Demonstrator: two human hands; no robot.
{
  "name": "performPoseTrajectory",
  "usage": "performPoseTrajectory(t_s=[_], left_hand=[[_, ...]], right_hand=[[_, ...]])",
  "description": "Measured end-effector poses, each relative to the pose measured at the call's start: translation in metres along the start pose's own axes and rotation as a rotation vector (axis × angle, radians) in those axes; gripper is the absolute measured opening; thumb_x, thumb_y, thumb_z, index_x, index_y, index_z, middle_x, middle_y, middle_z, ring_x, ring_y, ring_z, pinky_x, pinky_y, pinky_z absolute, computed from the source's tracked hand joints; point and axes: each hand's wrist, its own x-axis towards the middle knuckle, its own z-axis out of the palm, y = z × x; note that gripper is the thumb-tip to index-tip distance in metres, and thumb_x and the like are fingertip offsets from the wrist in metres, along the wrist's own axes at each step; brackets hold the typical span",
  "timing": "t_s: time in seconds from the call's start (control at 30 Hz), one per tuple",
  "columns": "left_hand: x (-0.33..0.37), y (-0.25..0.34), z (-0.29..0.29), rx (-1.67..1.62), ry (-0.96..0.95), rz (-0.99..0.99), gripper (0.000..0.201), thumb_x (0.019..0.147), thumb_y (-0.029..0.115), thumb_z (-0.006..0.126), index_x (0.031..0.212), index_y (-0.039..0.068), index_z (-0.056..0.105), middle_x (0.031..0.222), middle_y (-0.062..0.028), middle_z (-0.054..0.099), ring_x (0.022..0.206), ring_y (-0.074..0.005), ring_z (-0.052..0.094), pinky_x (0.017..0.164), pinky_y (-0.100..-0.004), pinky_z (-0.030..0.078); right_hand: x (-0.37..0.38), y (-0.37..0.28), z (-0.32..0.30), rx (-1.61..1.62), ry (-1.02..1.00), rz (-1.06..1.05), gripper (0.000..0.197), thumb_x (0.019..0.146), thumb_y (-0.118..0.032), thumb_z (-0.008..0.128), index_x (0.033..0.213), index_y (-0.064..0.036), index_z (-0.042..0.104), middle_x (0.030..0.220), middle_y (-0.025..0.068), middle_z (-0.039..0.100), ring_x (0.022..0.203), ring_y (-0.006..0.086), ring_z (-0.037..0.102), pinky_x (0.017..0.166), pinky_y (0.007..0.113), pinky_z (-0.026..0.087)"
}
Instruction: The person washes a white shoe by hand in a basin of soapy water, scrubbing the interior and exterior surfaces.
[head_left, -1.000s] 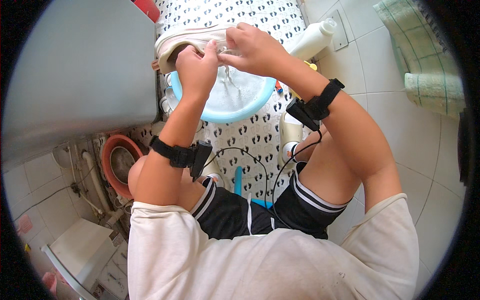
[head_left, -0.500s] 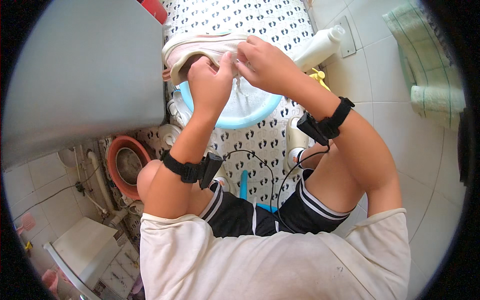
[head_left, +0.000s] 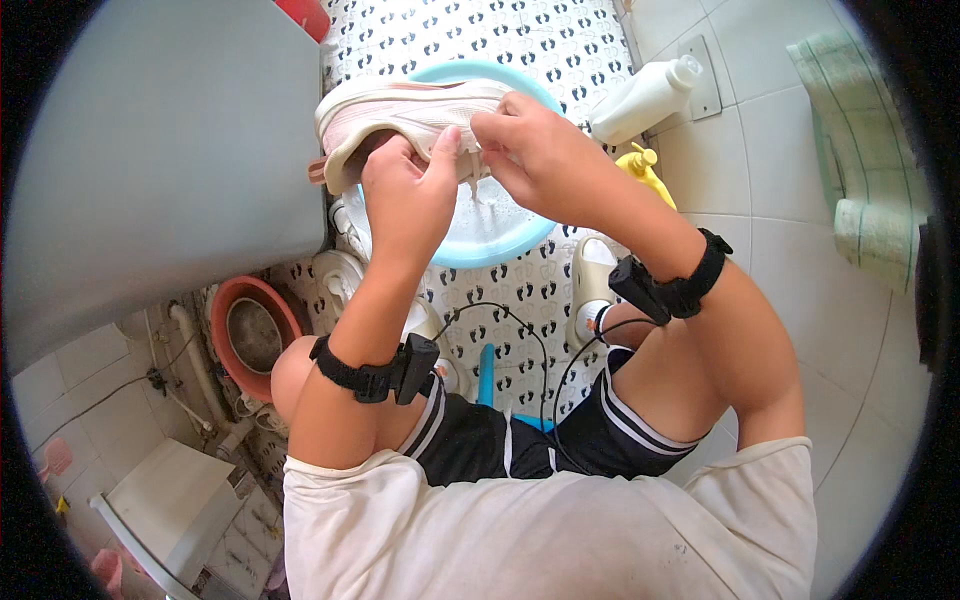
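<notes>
A pale pink and white shoe [head_left: 365, 112] is held sideways above a light blue basin [head_left: 505, 252], its heel toward the left. My left hand [head_left: 412, 190] grips the shoe at its opening, with the fingers partly inside and the thumb raised along the edge. My right hand [head_left: 545, 165] is closed in a pinch at the laced front part of the shoe; its fingertips are partly hidden. A wet-looking lace [head_left: 475, 187] dangles between my hands over the basin. Whitish, sudsy water [head_left: 500, 205] shows in the basin.
A white bottle [head_left: 645, 100] and a yellow bottle [head_left: 648, 175] stand right of the basin. A large grey panel [head_left: 165, 170] fills the left side. An orange-red bucket [head_left: 232, 365] sits lower left. A green-striped towel [head_left: 860, 150] hangs at right. A black cable [head_left: 545, 360] crosses between my legs.
My hands and the shoe appear slightly lower in the picture, along with the whole scene. More of the basin's far rim shows behind the shoe. Both hands keep their grip.
</notes>
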Motion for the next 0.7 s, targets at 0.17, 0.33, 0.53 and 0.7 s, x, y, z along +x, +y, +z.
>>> performPoseTrajectory(t_s=[0.17, 0.33, 0.53, 0.7], left_hand=[[0.005, -0.01, -0.003, -0.02, 0.004, 0.013, 0.027, 0.095, 0.014, 0.067, 0.105, -0.011, 0.068, 0.097, -0.0122, 0.072, 0.084, -0.0117, 0.066, 0.074, -0.0253, 0.053], [0.015, -0.006, -0.012, -0.155, 0.042, -0.023, 0.026, 0.095, 0.014, 0.067, 0.105, -0.009, 0.067, 0.098, -0.0123, 0.072, 0.084, -0.0119, 0.067, 0.073, -0.0257, 0.054], [0.019, -0.007, -0.001, -0.273, 0.094, -0.018, 0.03, 0.089, 0.019, 0.072, 0.081, -0.01, 0.066, 0.068, -0.0082, 0.066, 0.06, -0.0117, 0.055, 0.058, -0.0298, 0.046], [0.014, 0.0, -0.001, -0.054, -0.012, -0.089, 0.026, 0.094, 0.013, 0.067, 0.105, -0.01, 0.067, 0.097, -0.011, 0.071, 0.082, -0.0114, 0.066, 0.072, -0.0255, 0.053]], right_hand=[[0.0, 0.002, -0.003, 0.065, -0.022, -0.021, 0.013, 0.088, -0.012, 0.059, 0.097, -0.003, 0.061, 0.086, 0.02, 0.055, 0.08, 0.0377, 0.058, 0.075, 0.045, 0.049], [0.013, 0.011, -0.015, 0.389, -0.132, 0.017, 0.01, 0.084, -0.01, 0.06, 0.086, -0.0004, 0.06, 0.085, 0.0164, 0.055, 0.075, 0.03, 0.056, 0.072, 0.04, 0.048], [0.017, 0.006, -0.009, 0.301, 0.046, 0.08, 0.016, 0.08, -0.014, 0.063, 0.081, 0.0015, 0.06, 0.079, 0.0148, 0.056, 0.074, 0.0256, 0.056, 0.07, 0.035, 0.047], [0.017, 0.013, 0.007, 0.179, 0.085, 0.088, 0.017, 0.08, -0.016, 0.064, 0.077, -0.0001, 0.058, 0.079, 0.0167, 0.057, 0.077, 0.0321, 0.057, 0.068, 0.041, 0.047]])
